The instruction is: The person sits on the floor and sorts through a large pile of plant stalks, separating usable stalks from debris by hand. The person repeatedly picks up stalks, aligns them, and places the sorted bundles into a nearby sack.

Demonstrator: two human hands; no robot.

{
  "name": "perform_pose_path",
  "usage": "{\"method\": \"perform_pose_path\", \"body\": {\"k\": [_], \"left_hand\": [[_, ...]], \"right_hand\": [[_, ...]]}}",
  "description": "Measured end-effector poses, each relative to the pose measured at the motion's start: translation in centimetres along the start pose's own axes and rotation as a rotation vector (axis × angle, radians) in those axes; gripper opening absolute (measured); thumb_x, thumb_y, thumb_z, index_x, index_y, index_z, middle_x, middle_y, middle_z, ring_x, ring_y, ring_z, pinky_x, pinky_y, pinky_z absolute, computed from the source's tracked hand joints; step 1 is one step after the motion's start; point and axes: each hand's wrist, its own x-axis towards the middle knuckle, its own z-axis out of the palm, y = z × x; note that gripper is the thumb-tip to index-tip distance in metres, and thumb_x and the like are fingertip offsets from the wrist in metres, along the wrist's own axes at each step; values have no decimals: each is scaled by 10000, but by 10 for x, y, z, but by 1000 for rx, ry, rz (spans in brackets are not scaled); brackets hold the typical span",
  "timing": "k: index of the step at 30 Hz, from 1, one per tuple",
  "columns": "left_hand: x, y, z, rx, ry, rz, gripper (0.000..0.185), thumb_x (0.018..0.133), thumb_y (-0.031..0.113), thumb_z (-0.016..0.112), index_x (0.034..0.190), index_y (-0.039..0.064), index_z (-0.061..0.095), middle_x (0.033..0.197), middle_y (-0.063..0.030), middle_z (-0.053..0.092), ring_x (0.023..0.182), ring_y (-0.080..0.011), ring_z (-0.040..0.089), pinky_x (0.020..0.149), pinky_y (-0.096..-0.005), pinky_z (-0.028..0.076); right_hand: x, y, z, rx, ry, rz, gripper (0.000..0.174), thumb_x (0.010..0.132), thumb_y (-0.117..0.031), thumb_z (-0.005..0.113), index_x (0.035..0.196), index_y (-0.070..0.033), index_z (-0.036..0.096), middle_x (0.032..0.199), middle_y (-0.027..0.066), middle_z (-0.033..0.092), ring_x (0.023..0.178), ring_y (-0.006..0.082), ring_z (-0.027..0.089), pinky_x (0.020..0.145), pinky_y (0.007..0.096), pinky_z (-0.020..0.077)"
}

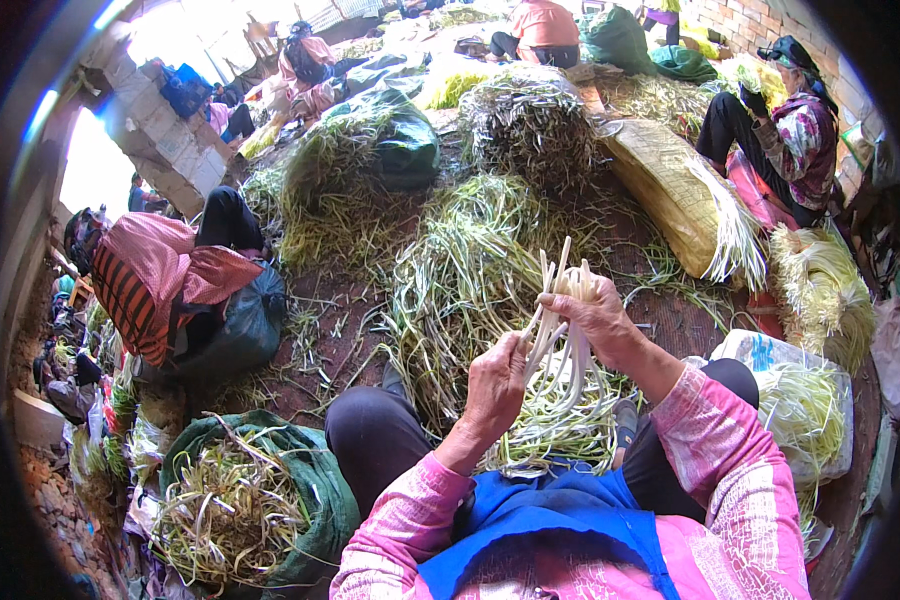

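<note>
My right hand [596,315] is closed around a small bunch of pale, thin vegetable stalks [568,349], their ends sticking up past the thumb. Close by on its left, my left hand [499,375] pinches one or more of the same stalks between thumb and fingers. The long ends hang down over a heap of green and white stalks [562,435] between my knees, on the edge of a blue apron [555,510]. A larger tangled pile of long green stalks [465,292] lies on the floor beyond my hands.
A green sack [330,495] of trimmings stands at my left. At my right is a white foam box [742,345] with pale stalks on it. A yellow sack [667,195] and a stacked bundle [529,127] lie ahead. Several other people sit around, one at the right [802,142].
</note>
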Motion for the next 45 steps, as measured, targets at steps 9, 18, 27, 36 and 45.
{"method": "perform_pose_path", "body": {"k": [9,18,27,36,45], "left_hand": [[-2,5,3,45,100,60,303,856,230,545,1063,12,504,898,-145,602,756,-237,606,656,-338,473],[-3,5,11,469,286,471,208,684,79,647,874,54,567,965,-126,537,800,-270,540,673,-358,453],[5,8,0,-22,354,301,123,693,-3,599,796,7,533,925,-132,548,865,-245,551,728,-315,463],[13,8,-6,-798,273,-6,106,841,21,529,917,19,455,1070,-160,546,901,-155,564,806,-271,445],[13,3,-8,-718,355,4,138,858,35,520,960,40,427,985,-110,578,876,-140,568,788,-242,442]], "right_hand": [[-1,0,2,63,29,44,106,772,-121,663,824,-69,587,693,-39,553,590,45,504,538,198,410],[-2,10,10,29,-14,-18,105,777,-92,646,810,-40,560,685,-25,538,607,53,494,529,214,413],[-5,8,13,-30,-69,-18,113,769,-78,656,792,-40,553,720,-19,544,637,47,489,561,210,412],[-6,8,31,-175,-195,-30,230,780,-134,664,956,-18,572,795,-29,566,697,32,488,606,197,430],[-2,16,43,-135,-276,-58,236,785,-153,656,951,-15,559,805,-25,561,706,34,467,613,216,423]]}}
